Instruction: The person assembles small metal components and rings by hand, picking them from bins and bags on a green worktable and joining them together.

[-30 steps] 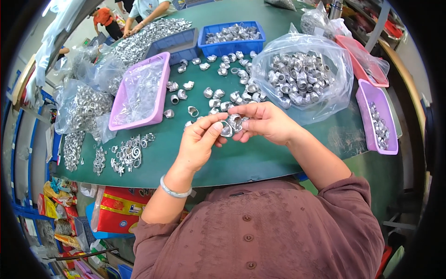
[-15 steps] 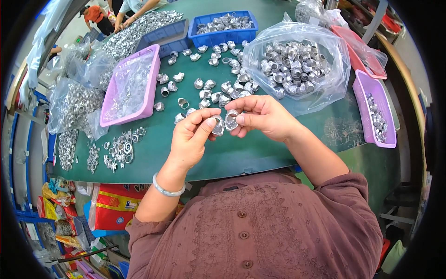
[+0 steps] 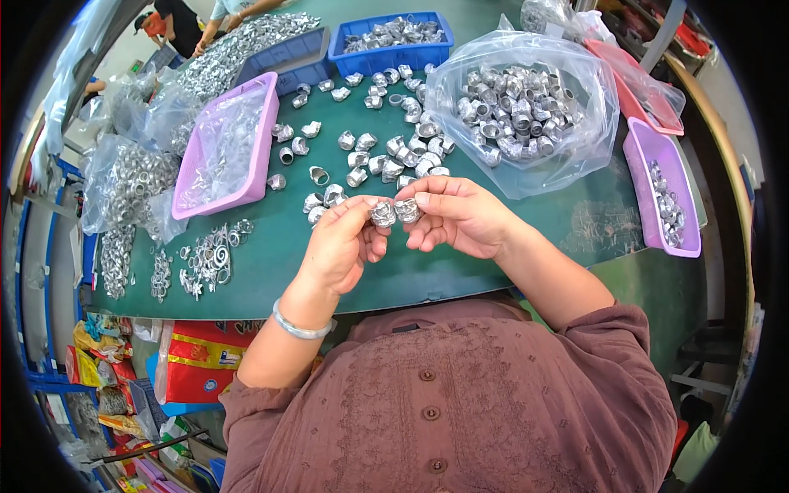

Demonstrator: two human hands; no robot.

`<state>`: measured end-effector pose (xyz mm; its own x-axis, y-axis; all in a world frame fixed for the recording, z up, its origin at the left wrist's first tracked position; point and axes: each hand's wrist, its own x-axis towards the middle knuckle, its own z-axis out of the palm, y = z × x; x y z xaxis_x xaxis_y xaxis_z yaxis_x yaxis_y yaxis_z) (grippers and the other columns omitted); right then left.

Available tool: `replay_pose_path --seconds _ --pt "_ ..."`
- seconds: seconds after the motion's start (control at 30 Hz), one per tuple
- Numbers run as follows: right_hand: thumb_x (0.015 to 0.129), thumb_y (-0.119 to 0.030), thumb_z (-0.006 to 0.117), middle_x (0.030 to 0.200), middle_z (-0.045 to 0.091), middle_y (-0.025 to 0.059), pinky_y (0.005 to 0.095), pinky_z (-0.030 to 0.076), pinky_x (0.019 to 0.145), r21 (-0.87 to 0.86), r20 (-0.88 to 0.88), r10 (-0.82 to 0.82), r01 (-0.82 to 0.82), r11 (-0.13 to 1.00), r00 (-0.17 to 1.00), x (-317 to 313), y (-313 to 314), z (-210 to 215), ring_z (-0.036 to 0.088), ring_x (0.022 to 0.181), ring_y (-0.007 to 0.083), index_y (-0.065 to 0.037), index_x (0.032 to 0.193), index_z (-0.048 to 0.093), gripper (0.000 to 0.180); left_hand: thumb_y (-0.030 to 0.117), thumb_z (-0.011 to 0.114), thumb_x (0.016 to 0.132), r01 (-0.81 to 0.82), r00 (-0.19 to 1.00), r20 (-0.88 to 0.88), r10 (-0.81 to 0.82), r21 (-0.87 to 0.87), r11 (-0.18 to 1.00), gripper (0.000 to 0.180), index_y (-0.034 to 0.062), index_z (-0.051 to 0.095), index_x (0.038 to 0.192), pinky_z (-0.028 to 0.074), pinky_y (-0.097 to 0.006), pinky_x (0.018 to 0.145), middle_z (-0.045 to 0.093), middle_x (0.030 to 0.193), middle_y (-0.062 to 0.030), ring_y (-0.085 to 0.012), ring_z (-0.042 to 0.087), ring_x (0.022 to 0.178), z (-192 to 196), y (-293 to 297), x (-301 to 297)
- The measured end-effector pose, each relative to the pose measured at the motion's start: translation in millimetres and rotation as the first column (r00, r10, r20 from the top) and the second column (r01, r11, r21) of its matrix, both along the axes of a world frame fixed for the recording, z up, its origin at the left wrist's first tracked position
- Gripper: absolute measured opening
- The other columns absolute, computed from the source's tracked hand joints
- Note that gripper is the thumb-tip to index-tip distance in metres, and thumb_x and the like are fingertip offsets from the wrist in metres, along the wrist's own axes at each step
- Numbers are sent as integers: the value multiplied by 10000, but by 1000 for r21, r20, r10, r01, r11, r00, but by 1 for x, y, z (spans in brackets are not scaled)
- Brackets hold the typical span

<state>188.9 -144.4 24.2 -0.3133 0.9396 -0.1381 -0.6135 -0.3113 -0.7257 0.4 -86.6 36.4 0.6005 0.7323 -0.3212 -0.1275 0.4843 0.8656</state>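
Between thumb and fingers, my left hand (image 3: 343, 238) pinches a chunky silver-coloured ring (image 3: 383, 214). A second, similar ring (image 3: 408, 211) is pinched in my right hand (image 3: 467, 215). Both rings are side by side, very close together, with their carved faces showing. Whether they touch I cannot tell. Just beyond my fingers, many loose rings (image 3: 356, 177) lie scattered on the green table (image 3: 460, 271). To the far right of them, an open clear plastic bag (image 3: 567, 168) holds a heap of the same kind of rings.
A pink basket (image 3: 269, 135) with plastic film stands left, beside bagged metal pieces (image 3: 131, 185) and flat silver pieces (image 3: 215, 259). Two blue bins (image 3: 411, 62) (image 3: 288, 70) are at the back. A purple basket (image 3: 686, 189) sits right. Another person's arm (image 3: 215, 29) reaches over a far pile.
Both rings have been turned from showing their open bands to showing their carved faces. My left hand has shifted slightly down and turned; the right hand's lower fingers have spread.
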Motion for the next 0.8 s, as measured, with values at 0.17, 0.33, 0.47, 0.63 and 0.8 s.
replay_pose_path --seconds 0.17,0.33,0.47,0.63,0.8 --pt "901 -143 477 830 617 121 276 539 602 -13 -14 -5 5 1000 1000 -1 -1 -4 648 711 218 18 1064 508 231 149 393 897 -3 1000 18 4 -51 999 214 32 572 884 374 -201 406 559 654 -25 -90 500 470 -2 -1 2" --pt "905 -140 463 849 618 140 281 540 595 -15 -61 -8 7 1000 998 0 0 -7 650 707 228 27 1076 495 241 155 396 896 -7 1000 23 9 -81 997 204 44 556 836 374 -204 407 557 650 -27 -95 505 471 -4 -1 2" --pt "904 -144 471 841 614 133 285 544 604 -16 -60 -7 6 1000 998 0 0 -8 647 706 224 19 1053 507 224 169 401 901 6 999 38 -2 -90 996 198 44 549 862 399 -207 427 568 680 -31 -102 524 492 -7 0 0" --pt "878 -114 518 850 615 110 280 549 612 -4 -17 -78 78 997 997 -1 0 -2 640 712 207 9 1050 516 211 173 457 911 1 998 62 2 -49 999 201 29 557 1008 469 -216 525 586 773 -34 -114 577 620 -4 -3 2" --pt "802 -57 615 951 564 82 282 524 686 155 174 -158 131 979 972 1 0 1 592 817 156 3 1133 491 358 77 557 857 -33 985 173 24 50 998 247 27 544 1098 483 -248 734 579 929 -35 -122 568 831 -10 -7 1"
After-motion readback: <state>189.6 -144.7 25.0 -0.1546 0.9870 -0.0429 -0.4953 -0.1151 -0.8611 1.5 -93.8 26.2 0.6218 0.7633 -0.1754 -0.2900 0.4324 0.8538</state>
